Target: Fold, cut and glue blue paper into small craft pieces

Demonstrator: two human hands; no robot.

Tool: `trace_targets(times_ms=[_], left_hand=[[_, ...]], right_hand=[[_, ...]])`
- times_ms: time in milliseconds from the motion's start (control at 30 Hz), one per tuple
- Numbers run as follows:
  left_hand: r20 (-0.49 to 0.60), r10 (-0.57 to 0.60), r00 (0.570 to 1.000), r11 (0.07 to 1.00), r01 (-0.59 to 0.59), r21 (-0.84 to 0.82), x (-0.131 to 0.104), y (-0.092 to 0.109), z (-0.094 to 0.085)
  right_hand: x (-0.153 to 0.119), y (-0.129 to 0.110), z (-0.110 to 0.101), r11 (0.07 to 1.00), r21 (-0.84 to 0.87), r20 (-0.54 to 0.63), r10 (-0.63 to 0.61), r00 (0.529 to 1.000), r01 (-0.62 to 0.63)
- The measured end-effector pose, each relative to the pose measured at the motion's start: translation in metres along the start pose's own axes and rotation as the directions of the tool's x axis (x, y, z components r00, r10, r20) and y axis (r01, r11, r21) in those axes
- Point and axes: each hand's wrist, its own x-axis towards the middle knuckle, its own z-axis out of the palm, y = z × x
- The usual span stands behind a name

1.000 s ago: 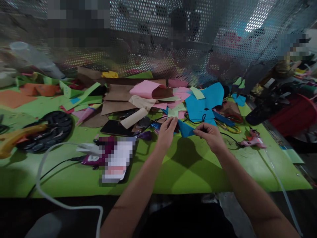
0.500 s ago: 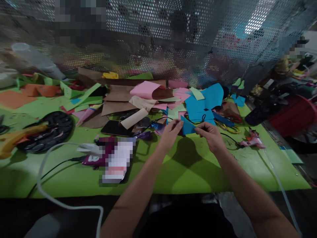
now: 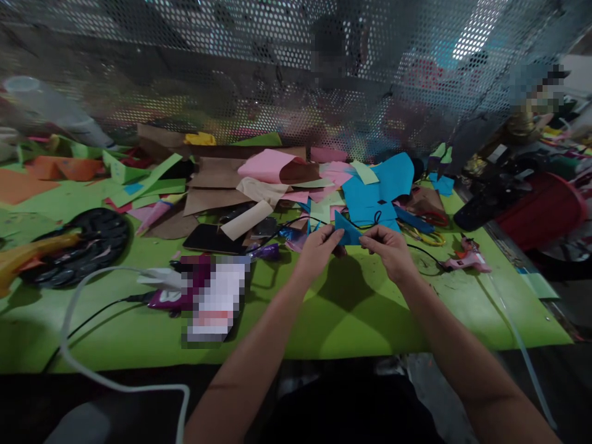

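Observation:
A small piece of blue paper [image 3: 348,233] is stretched between both hands, raised over the green table. My left hand [image 3: 322,242] pinches its left side, and a thin blue point sticks up by the fingers. At the lower right corner, my right hand [image 3: 386,248] is closed on the same piece between thumb and fingertips. Just behind the hands lie larger blue sheets [image 3: 386,185] with a small dark cut-out. A black cord [image 3: 377,217] loops in front of them. How the paper is folded under the fingers cannot be made out.
A pink glue gun [image 3: 467,262] lies at the right. A purple glue gun [image 3: 171,299] and a pixelated phone-like object [image 3: 217,302] lie left, with a black phone [image 3: 215,238] behind. Paper scraps line the perforated metal screen [image 3: 259,74]. A red bin [image 3: 543,209] stands right.
The view has shifted slightly, so the table appears a little further left. The left fingers have moved on the blue paper, and a thin blue point now shows beside them. Both hands keep their hold.

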Motion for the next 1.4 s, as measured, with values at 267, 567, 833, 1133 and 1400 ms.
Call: trace_targets(times_ms=[267, 567, 833, 1133, 1400], left_hand=[[-0.006, 0.005, 1.000, 0.996, -0.005, 0.093, 0.000, 0.001, -0.002], [-0.189, 0.081, 0.979, 0.996, -0.084, -0.007, 0.006, -0.002, -0.008], [-0.644, 0.021, 0.764, 0.861, -0.342, -0.377, 0.017, 0.007, -0.040], [-0.696, -0.042, 0.717, 0.813, -0.381, -0.441, 0.015, 0.012, -0.042], [-0.658, -0.021, 0.752, 0.805, -0.378, -0.458, 0.013, 0.015, -0.041]], right_hand=[[-0.001, 0.000, 0.001, 1.000, 0.011, 0.039, 0.020, 0.999, -0.020], [-0.003, 0.004, 0.002, 0.999, -0.038, 0.105, 0.025, 0.994, -0.021], [0.004, 0.003, 0.012, 0.713, -0.578, 0.217, -0.335, 0.917, 0.397], [0.032, -0.009, 0.061, -0.033, -0.648, 0.743, -0.247, 0.622, 0.761], [0.041, 0.011, 0.053, 0.062, -0.705, 0.650, -0.341, 0.679, 0.706]])
